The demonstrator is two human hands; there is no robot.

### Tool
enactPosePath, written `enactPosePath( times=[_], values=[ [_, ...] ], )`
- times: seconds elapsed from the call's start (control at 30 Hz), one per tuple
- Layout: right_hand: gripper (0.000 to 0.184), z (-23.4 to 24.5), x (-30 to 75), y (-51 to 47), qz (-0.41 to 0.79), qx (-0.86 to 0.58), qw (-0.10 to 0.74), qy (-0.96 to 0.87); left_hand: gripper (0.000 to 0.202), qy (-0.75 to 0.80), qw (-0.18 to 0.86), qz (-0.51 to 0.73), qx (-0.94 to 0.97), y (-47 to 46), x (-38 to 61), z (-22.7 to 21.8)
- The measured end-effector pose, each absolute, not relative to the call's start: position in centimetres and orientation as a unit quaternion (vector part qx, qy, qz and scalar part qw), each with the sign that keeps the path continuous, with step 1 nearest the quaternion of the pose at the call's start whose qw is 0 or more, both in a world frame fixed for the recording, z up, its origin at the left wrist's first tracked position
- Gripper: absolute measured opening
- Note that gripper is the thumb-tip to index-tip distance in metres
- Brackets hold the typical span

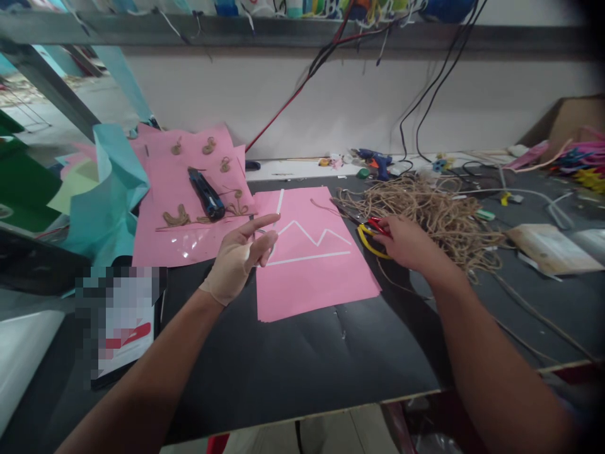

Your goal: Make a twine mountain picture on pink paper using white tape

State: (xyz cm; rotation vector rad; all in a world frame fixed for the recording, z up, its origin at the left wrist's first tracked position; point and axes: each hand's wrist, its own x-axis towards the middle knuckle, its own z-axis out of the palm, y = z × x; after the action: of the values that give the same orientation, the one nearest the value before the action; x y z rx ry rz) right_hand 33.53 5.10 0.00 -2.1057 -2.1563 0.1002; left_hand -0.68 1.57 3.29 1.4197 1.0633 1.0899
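Scissors (362,234) sit in your right hand (406,243), its fingers curled around the red and yellow handles, beside the right edge of the pink sheet (321,287), with the slim blades pointing up and away to the left. They should feel light but rigid, with smooth handles that may slip a little, so keep your hold on the loops and well clear of the blades. Your left hand (241,255) is over the sheet's left edge, forefinger and thumb tips near each other; you cannot tell from here whether they pinch anything thin. Expect the sheet to be light and easily creased, best steadied flat near a corner, away from its white strips (312,257). Just beyond the right hand lies a heap of twine (425,205), likely soft, rough and quick to snag; take one strand at a free end. Farther left, a box cutter (207,194) rests on other pink sheets (170,170).
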Motion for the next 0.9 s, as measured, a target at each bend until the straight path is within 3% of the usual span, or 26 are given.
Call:
enactPosePath(
  times=[0.1,0.2,0.3,0.43,0.5,0.73,0.9],
  values=[
    [0.028,-0.2,32.9,4.7,0.009,-0.711,0.074,-0.699,0.049,0.402,0.553,0.465,0.563,1.4,-0.6,3.4],
    [0.028,-0.1,32.9,4.5,0.02,-0.721,0.137,-0.679,0.051,0.406,0.557,0.47,0.551,1.3,-0.3,3.2],
    [0.028,0.5,33.3,4.7,0.062,-0.726,0.251,-0.637,0.049,0.446,0.534,0.471,0.542,1.3,0.0,3.0],
    [0.055,1.5,32.9,4.8,0.146,-0.655,0.435,-0.6,0.046,0.5,0.492,0.467,0.539,1.4,0.1,2.9],
    [0.057,1.9,32.3,4.6,0.208,-0.605,0.488,-0.593,0.046,0.51,0.476,0.476,0.537,1.4,0.1,2.8],
    [0.047,2.8,30.7,3.5,0.321,-0.552,0.461,-0.616,0.043,0.517,0.429,0.5,0.547,1.4,0.1,2.8],
    [0.034,3.6,29.9,2.5,0.438,-0.49,0.325,-0.68,0.04,0.463,0.469,0.533,0.531,1.2,0.3,3.1]
  ],
)
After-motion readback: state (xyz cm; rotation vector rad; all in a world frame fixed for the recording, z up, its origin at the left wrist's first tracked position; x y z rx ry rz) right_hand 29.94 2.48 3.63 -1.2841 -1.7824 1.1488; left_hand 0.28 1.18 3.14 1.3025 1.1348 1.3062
